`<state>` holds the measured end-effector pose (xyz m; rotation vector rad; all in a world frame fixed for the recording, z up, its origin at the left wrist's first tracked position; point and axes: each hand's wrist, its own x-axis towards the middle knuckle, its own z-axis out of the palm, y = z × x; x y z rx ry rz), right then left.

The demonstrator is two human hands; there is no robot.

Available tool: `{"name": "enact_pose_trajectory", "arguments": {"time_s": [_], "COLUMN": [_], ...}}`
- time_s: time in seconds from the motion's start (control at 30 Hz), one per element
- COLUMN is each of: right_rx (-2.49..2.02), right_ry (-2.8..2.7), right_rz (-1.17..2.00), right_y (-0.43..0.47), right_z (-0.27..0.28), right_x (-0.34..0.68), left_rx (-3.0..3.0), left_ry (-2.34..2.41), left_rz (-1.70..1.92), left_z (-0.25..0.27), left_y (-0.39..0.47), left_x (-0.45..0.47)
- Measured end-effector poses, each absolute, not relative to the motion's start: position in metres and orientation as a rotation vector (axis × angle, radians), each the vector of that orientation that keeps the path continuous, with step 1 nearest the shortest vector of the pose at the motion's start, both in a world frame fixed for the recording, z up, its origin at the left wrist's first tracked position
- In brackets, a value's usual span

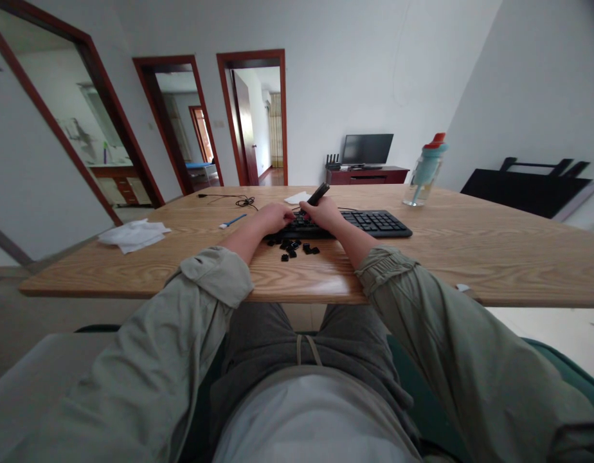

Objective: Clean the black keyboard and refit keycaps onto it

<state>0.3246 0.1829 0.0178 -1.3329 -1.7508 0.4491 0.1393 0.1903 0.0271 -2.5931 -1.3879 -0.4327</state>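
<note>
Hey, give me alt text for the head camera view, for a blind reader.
A person's right hand holds a dark tool over a black keyboard on a wooden table, the left hand beside it at the keyboard. Loose black keycaps lie in front; a small blue brush and white tissue lie left, a clear bottle stands right.

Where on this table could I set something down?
Widest: right of the keyboard, between the bottle and white scrap. Smaller: between the leftmost paper and left sleeve. Crowded: around the left hand, right hand and small black pieces.
</note>
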Motion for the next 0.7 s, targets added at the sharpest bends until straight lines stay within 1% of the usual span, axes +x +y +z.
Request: {"name": "enact_pose_trajectory", "arguments": {"time_s": [0.37, 0.6, 0.7], "right_rx": [-1.291, -1.274, -1.280], "right_ry": [-1.797, -1.802, -1.851], "right_rz": [0.495, 0.443, 0.374], "right_y": [0.185, 0.179, 0.168], "right_z": [0.017, 0.017, 0.019], "right_x": [0.323, 0.323, 0.322], "left_rx": [-2.563, -2.570, -2.559], "left_ry": [-1.343, -1.276, -1.250], "left_rz": [-0.363, -0.340, -0.336], "left_z": [0.028, 0.028, 0.028], "left_y": [0.189, 0.190, 0.185], "left_x": [0.139, 0.141, 0.140]}}
